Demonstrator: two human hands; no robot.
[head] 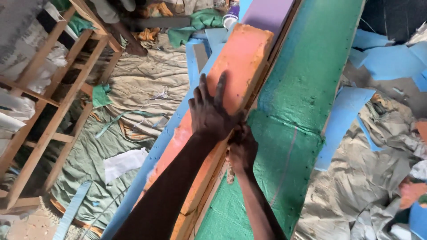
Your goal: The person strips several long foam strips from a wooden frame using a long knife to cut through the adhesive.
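two bare hands work one long pink foam slab (240, 62): the left hand (212, 114) lies flat with fingers spread on its spongy face, the right hand (242, 149) closes on its lower edge just beneath. one green woven panel (293, 115), coarse and stapled, runs right of the hands; blue foam strips (342, 120) lie beyond it, and one bare wooden frame (53, 102) stands well left over crumpled floor sheeting (147, 75).
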